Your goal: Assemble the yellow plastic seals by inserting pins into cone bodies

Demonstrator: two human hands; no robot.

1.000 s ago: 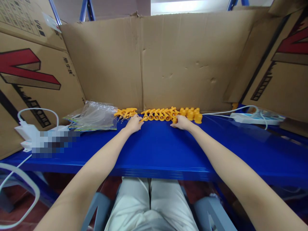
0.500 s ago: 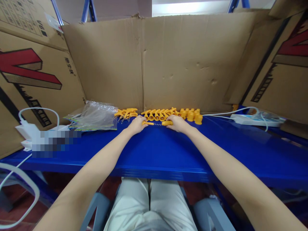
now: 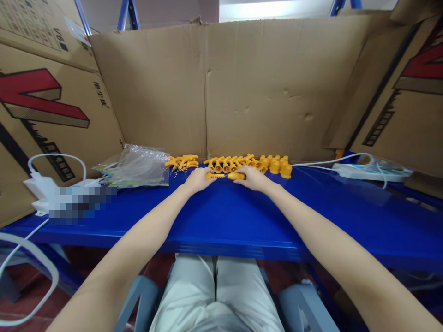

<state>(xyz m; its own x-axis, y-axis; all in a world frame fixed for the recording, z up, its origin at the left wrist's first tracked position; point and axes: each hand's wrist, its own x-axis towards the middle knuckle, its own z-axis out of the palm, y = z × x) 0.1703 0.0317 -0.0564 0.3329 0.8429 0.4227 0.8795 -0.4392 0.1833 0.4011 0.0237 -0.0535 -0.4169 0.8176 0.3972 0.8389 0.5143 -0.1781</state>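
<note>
Over the blue table, my left hand (image 3: 198, 180) is closed on a yellow ridged plastic handle (image 3: 217, 175). A short bit of thin metal spiral (image 3: 226, 175) shows at this handle's right end. Facing it, a smooth yellow plastic piece (image 3: 236, 176) is gripped in the fingers of my right hand (image 3: 255, 178). The two pieces lie end to end, nearly touching, with the spiral between them. Just behind my hands is a row of yellow funnel-shaped parts (image 3: 225, 167). Left of that row lies a heap of yellow handles (image 3: 182, 162) with metal spirals.
Yellow cup-shaped parts (image 3: 275, 165) stand behind my right hand. Clear plastic bags (image 3: 140, 167) lie at the left. White power strips, one at the right (image 3: 370, 172), sit on the blue table (image 3: 228, 221) with cables. Cardboard walls (image 3: 277, 87) enclose the back and sides.
My hands have brought the two yellow pieces closer together. Most of the metal spiral that showed between them is now out of sight.
</note>
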